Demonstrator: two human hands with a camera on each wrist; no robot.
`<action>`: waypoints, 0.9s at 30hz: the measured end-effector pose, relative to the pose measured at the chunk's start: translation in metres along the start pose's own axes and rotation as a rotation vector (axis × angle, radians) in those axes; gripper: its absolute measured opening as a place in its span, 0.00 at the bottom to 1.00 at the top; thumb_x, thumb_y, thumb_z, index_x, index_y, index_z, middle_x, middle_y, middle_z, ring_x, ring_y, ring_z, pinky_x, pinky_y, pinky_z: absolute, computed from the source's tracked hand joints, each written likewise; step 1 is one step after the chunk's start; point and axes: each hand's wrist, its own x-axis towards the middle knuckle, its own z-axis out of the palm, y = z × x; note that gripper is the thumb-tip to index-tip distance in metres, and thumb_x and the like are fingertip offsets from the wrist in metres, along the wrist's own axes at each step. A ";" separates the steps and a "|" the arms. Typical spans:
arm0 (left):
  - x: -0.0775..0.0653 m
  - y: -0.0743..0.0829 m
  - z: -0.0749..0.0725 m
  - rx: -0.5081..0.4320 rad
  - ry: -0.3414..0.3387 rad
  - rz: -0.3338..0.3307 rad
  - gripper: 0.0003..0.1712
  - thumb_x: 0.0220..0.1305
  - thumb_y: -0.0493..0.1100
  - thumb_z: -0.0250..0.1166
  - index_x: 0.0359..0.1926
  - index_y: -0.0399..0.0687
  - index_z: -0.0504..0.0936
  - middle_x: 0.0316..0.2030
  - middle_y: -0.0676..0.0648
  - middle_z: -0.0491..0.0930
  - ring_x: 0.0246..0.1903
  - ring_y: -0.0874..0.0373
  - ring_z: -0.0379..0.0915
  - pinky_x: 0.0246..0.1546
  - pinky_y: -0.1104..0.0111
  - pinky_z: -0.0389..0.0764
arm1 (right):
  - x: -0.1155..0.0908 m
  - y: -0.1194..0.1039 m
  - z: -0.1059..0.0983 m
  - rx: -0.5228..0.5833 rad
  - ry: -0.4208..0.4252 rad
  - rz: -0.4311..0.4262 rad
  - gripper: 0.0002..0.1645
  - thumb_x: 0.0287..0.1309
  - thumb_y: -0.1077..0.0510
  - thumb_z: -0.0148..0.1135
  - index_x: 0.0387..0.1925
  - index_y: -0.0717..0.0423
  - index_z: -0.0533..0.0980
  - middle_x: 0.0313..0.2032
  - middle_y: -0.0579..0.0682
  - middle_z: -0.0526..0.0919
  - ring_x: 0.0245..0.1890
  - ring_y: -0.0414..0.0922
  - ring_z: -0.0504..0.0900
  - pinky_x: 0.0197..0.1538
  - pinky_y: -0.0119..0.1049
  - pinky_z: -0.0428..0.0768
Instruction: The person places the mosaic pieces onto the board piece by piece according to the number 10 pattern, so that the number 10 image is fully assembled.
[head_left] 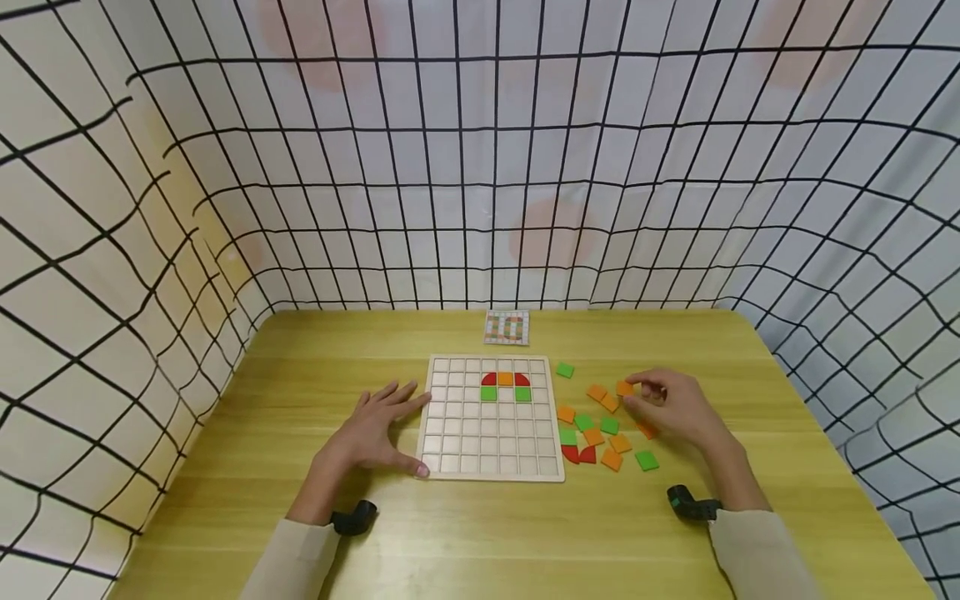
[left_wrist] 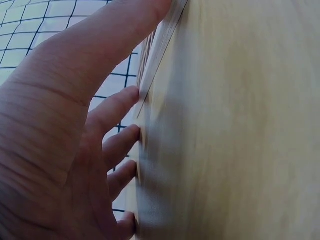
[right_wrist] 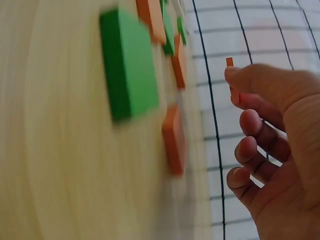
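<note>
A pale wooden grid board (head_left: 480, 450) lies flat on the table. In its upper part sit a red quarter-round tile (head_left: 489, 379), an orange square (head_left: 506, 379), another red quarter-round and two green squares. My left hand (head_left: 372, 429) is spread at the board's left side, thumb and index fingertip touching its edge; in the left wrist view the thumb reaches the board's rim. My right hand (head_left: 675, 404) pinches an orange square tile (right_wrist: 234, 94) between thumb and index finger, raised off the table in the right wrist view. Its other fingers curl loosely.
Right of the board are scattered loose tiles: several orange squares (head_left: 611, 459), several green squares (head_left: 647, 460) and red quarter-rounds (head_left: 588, 455). A small patterned card (head_left: 506, 327) lies beyond the board. A black grid on white cloth (head_left: 480, 208) encloses the table.
</note>
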 end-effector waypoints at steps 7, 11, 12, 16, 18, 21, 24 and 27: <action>0.000 0.000 0.000 0.008 -0.002 -0.001 0.70 0.32 0.79 0.79 0.78 0.62 0.65 0.81 0.44 0.55 0.80 0.35 0.44 0.74 0.28 0.41 | 0.012 -0.028 0.016 0.021 -0.040 -0.030 0.19 0.64 0.49 0.72 0.50 0.56 0.85 0.31 0.44 0.77 0.31 0.42 0.71 0.35 0.32 0.72; 0.000 -0.001 0.000 0.011 -0.002 -0.003 0.71 0.32 0.79 0.79 0.78 0.62 0.65 0.81 0.44 0.55 0.80 0.35 0.44 0.74 0.28 0.42 | 0.018 -0.041 0.025 0.056 -0.067 -0.025 0.20 0.63 0.49 0.73 0.51 0.55 0.85 0.32 0.44 0.78 0.33 0.44 0.73 0.36 0.32 0.74; 0.000 -0.001 0.001 0.012 -0.001 -0.003 0.71 0.32 0.79 0.79 0.78 0.62 0.65 0.81 0.44 0.55 0.80 0.35 0.44 0.73 0.28 0.42 | 0.020 -0.044 0.027 0.069 -0.075 -0.026 0.20 0.63 0.49 0.73 0.52 0.55 0.85 0.32 0.44 0.79 0.34 0.44 0.73 0.36 0.32 0.74; 0.000 -0.001 0.000 0.009 0.003 0.002 0.71 0.32 0.79 0.79 0.78 0.62 0.65 0.81 0.44 0.55 0.80 0.34 0.44 0.73 0.28 0.41 | 0.027 -0.056 0.040 0.131 -0.097 -0.051 0.18 0.63 0.50 0.73 0.50 0.54 0.85 0.31 0.44 0.77 0.32 0.43 0.73 0.35 0.31 0.74; 0.001 -0.001 0.000 0.009 0.005 0.004 0.70 0.33 0.79 0.79 0.78 0.62 0.65 0.81 0.44 0.55 0.80 0.34 0.44 0.74 0.28 0.41 | 0.031 -0.062 0.047 0.160 -0.112 -0.071 0.16 0.63 0.51 0.74 0.49 0.53 0.85 0.30 0.44 0.75 0.31 0.42 0.72 0.34 0.31 0.72; 0.001 -0.001 -0.001 0.008 0.009 0.003 0.70 0.33 0.79 0.79 0.78 0.62 0.66 0.81 0.44 0.55 0.80 0.34 0.44 0.73 0.28 0.42 | 0.036 -0.071 0.057 0.181 -0.136 -0.086 0.14 0.62 0.53 0.74 0.47 0.52 0.85 0.28 0.44 0.73 0.30 0.42 0.71 0.33 0.31 0.71; 0.001 -0.001 -0.001 0.005 0.007 -0.001 0.70 0.32 0.79 0.79 0.78 0.62 0.66 0.81 0.44 0.55 0.80 0.35 0.44 0.73 0.27 0.42 | 0.038 -0.078 0.067 0.177 -0.159 -0.077 0.13 0.62 0.53 0.74 0.47 0.50 0.86 0.28 0.44 0.73 0.30 0.42 0.71 0.34 0.31 0.71; 0.002 0.000 0.000 0.006 0.000 -0.001 0.70 0.33 0.79 0.79 0.78 0.63 0.65 0.81 0.44 0.55 0.80 0.35 0.44 0.73 0.27 0.42 | 0.040 -0.083 0.074 0.145 -0.179 -0.069 0.16 0.62 0.51 0.74 0.49 0.50 0.86 0.26 0.43 0.73 0.29 0.42 0.70 0.32 0.31 0.70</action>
